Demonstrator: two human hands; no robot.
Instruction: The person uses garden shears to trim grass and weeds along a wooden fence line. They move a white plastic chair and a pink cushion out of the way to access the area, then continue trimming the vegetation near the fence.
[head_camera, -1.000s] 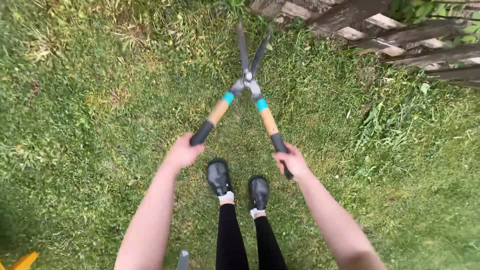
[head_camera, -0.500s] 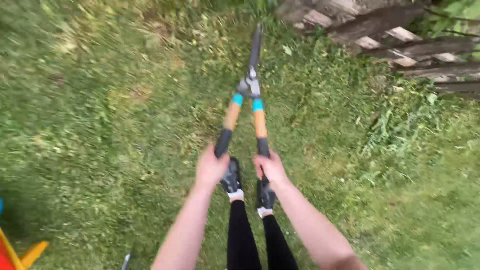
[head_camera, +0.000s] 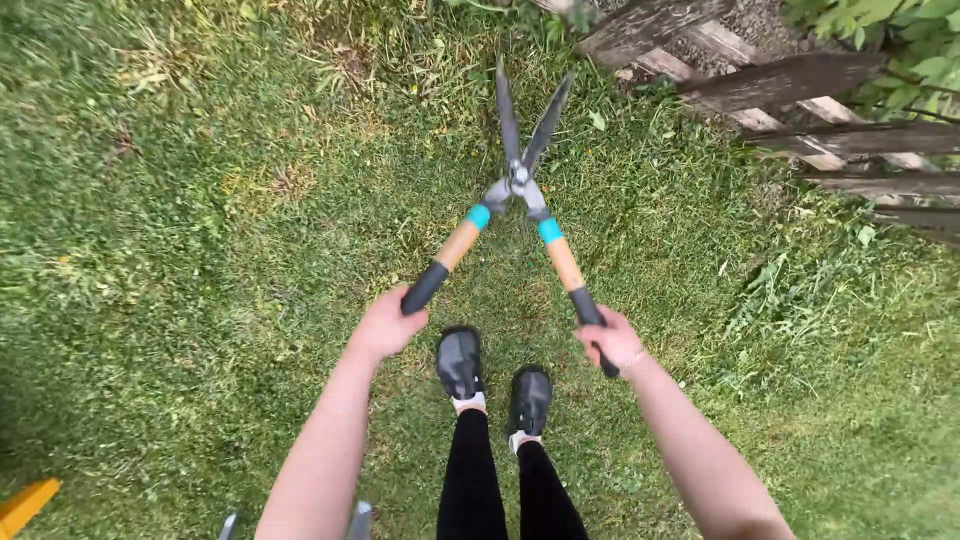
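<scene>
Gripping hedge shears (head_camera: 520, 185) | both hands clenched on handles | blades spread, pointing away toward fence (head_camera: 800, 80)

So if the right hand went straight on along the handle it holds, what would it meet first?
The right hand would slide up the wooden handle to the teal collar first, then the shears' pivot. Depth is hard to judge.

The hedge shears (head_camera: 520, 185) are big garden scissors with two long grey blades, blue rings, wooden handles and black grips. They are open, so the blades make a narrow V and the handles spread wide apart. The blade tips point up toward the top edge of the grass, near the wooden fence. They seem to hang just above the grass.
</scene>
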